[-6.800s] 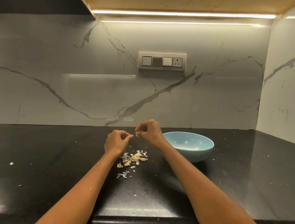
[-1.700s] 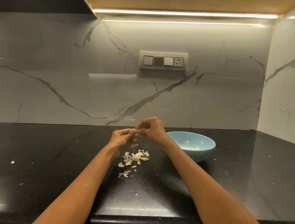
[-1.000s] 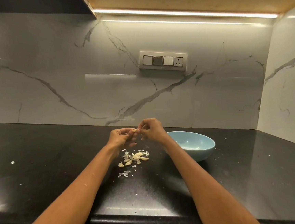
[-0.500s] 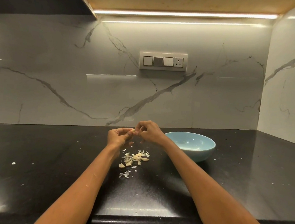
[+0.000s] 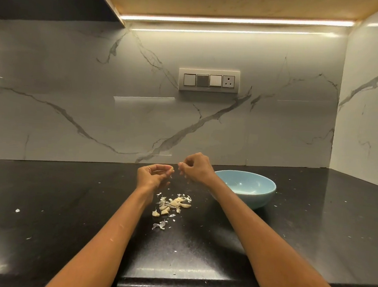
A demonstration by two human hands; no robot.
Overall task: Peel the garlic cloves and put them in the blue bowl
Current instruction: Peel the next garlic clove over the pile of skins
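My left hand [image 5: 152, 176] hovers above the black counter and pinches a small garlic clove [image 5: 171, 169] between thumb and fingertips, with a shred of skin dangling below it. My right hand [image 5: 196, 169] is just to its right, a small gap apart. Its fingers are curled and its fingertips are pinched on what looks like a pale sliver of garlic skin [image 5: 179, 164]. The blue bowl [image 5: 268, 188] stands right of my right hand, its visible inside looking bare. A pile of garlic cloves and loose skins [image 5: 173, 205] lies on the counter under my hands.
The black stone counter [image 5: 64, 201] carries scattered white skin flecks. A marble backsplash with a switch panel [image 5: 209, 80] rises behind, and a marble side wall [image 5: 369, 113] closes the right. The counter's front edge [image 5: 171, 283] runs along the bottom.
My hands were together over the clove and have now pulled slightly apart, the right one lifting up and to the right. The bowl and pile have not moved.
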